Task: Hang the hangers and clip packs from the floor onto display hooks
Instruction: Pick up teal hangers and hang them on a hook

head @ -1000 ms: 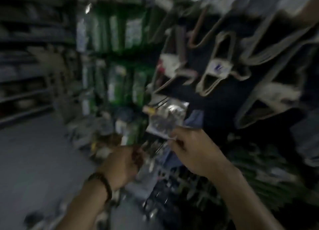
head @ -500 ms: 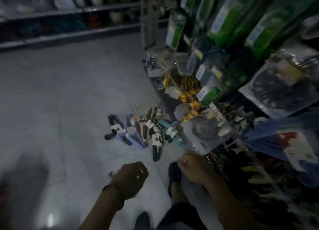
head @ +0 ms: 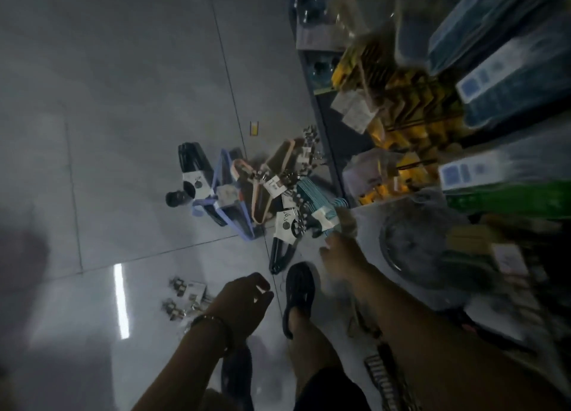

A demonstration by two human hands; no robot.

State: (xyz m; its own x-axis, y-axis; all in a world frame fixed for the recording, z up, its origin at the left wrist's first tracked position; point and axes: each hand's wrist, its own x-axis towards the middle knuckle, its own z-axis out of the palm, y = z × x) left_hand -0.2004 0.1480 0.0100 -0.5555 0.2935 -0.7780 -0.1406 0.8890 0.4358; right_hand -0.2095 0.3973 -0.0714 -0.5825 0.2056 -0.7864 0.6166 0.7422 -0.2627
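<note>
The floor (head: 123, 132) bears banded hangers (head: 262, 188) heaped at centre and two clip packs (head: 185, 296) near left. Likely light and stiff, the bundles suit a grip at the hooks. The left hand (head: 244, 299) hangs empty, fingers loosely curled; the right hand (head: 340, 250), blurred beside the heap, is unreadable.

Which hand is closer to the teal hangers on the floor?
The right hand. It reaches forward, almost at the teal hangers, just below them in the picture. The left hand hangs farther back, down-left of them, beside the shoe.
</note>
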